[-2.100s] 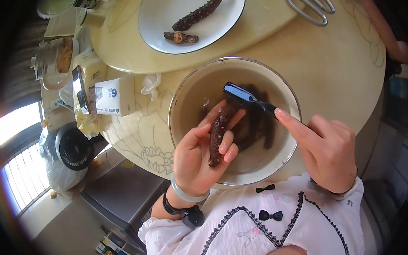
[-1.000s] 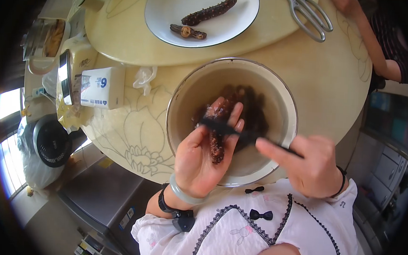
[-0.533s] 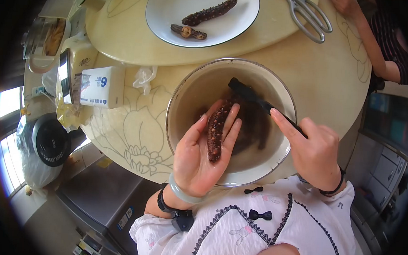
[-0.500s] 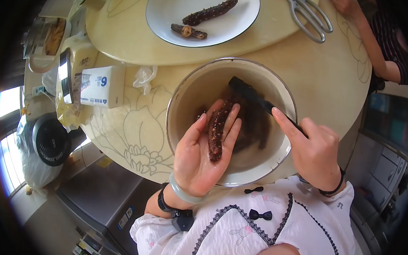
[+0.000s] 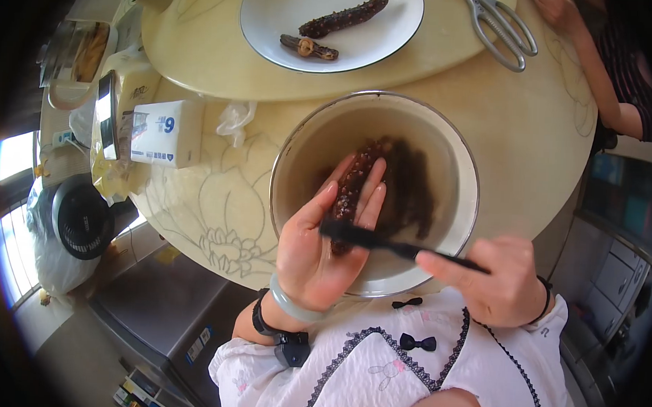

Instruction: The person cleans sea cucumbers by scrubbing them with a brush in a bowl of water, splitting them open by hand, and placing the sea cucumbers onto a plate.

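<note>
A dark, bumpy sea cucumber lies along the upturned palm and fingers of my left hand, which is over an enamel basin. My right hand grips the handle of a black brush, somewhat blurred. The brush head crosses the near end of the sea cucumber, covering part of it. Below, more dark sea cucumbers sit in the basin's cloudy water.
On the raised tabletop, a white plate bears two dark pieces, with scissors to its right. A tissue pack and crumpled plastic lie left of the basin. Another person's arm rests at the upper right.
The brush has swung from above the far side of the basin down and left onto the near end of the sea cucumber. My right hand has moved lower; my left hand stays nearly still.
</note>
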`<state>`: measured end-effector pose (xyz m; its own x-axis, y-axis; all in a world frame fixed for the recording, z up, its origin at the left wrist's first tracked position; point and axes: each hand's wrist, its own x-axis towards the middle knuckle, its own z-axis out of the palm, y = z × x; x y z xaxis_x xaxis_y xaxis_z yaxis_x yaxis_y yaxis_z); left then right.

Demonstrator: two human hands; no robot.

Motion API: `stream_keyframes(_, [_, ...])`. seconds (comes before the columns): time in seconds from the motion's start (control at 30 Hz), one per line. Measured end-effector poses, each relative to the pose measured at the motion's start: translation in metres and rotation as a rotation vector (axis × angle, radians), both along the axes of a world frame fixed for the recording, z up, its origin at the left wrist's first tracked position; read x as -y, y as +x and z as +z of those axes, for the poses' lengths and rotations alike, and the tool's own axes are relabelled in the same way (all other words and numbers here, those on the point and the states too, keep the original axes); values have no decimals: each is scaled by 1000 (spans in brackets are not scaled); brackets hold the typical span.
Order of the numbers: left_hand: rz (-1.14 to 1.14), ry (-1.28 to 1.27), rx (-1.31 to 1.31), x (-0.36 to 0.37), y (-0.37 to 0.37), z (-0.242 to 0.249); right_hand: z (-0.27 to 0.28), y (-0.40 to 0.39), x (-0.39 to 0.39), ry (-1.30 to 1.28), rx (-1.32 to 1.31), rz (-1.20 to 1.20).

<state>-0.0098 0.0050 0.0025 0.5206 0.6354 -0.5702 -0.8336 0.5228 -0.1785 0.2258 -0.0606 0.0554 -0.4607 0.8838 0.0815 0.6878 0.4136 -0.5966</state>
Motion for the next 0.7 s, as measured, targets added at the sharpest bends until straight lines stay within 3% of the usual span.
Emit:
stream_keyframes(0.13, [-16, -38, -45, 2, -1, -5, -13, -2, -7, 84, 179, -87])
stream_keyframes(0.23, [-28, 42, -48, 4, 0, -7, -17, 3, -4, 138, 107, -88])
stream_keyframes(0.4, [-33, -2, -45, 0, -2, -4, -2, -3, 0, 15, 42, 25])
stream_keyframes(0.47, [-47, 16, -50, 0, 1, -2, -11, 1, -10, 100, 202, -100])
stream_keyframes(0.53, [-59, -112, -294, -3, 9, 9, -11, 3, -12, 113, 221, -144])
stream_keyframes(0.63, [-38, 50, -66, 2, 0, -6, -19, 4, -14, 183, 294, -209])
stream_keyframes(0.7, [-48, 45, -59, 4, -2, -8, -21, 4, -14, 243, 350, -233])
